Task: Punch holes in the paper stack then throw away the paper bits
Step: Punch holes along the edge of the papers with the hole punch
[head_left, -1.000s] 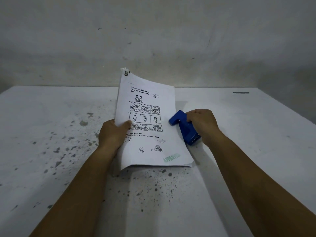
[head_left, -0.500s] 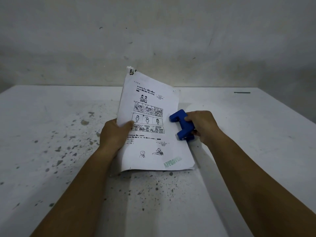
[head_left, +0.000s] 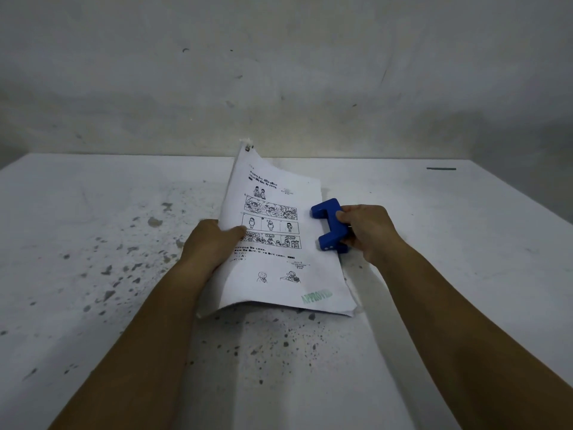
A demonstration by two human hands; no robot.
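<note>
Head view, risks from this moment:

1. The stack [head_left: 279, 240] is lifted off the table [head_left: 93, 243] at its left side, pinched by the left hand [head_left: 210, 243] with the thumb on the printed face. Its far end curls up while the near right corner seems to rest on the table. With only one edge held, the sheets could fan or slide out of line, and the holes would then not match from page to page.

2. The right hand [head_left: 369, 234] is closed around the blue punch [head_left: 330, 226], whose two prongs sit over the stack's right edge. How deep the paper sits in the slot is hidden. If it has not gone in fully or sits skewed, the holes may land too near the edge, or at a slant.

3. The punch looks held partly in the air and not flat on the table. Pressing down that way could tip it, or leave the lower sheets only half cut.

4. The stack looks thick enough that one squeeze may jam.

5. A fastener at the stack's far corner [head_left: 248, 147] holds the pages. Pulling against it while aligning might tear that already ragged corner.

6. Paper bits would be hard to find on this pale, speckled table if they spill when the punch is lifted or tilted. No bin is in view, so they will need carrying out of sight.
</note>
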